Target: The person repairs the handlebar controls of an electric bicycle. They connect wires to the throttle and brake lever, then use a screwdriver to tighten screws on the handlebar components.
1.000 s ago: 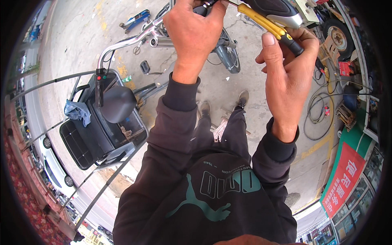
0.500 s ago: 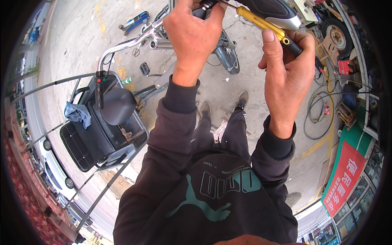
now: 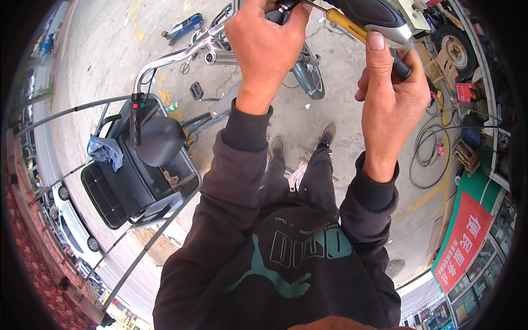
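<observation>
**Both hands busy at the handlebar**

At 9 o'clock, a black plastic basket [image 3: 118, 187] sits behind a round black mirror [image 3: 160, 141]. At 12, the left hand [image 3: 268, 47] wraps a black handlebar grip [image 3: 286, 6]. At 1, the right hand [image 3: 391, 93] clasps a yellow-shafted, black-handled screwdriver [image 3: 367, 37]. At 4, a red rectangular banner [image 3: 463, 242] hangs.

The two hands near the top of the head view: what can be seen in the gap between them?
In the head view, the yellow screwdriver shaft crosses the gap from the right hand toward the left hand; below it shows bare concrete ground.
</observation>
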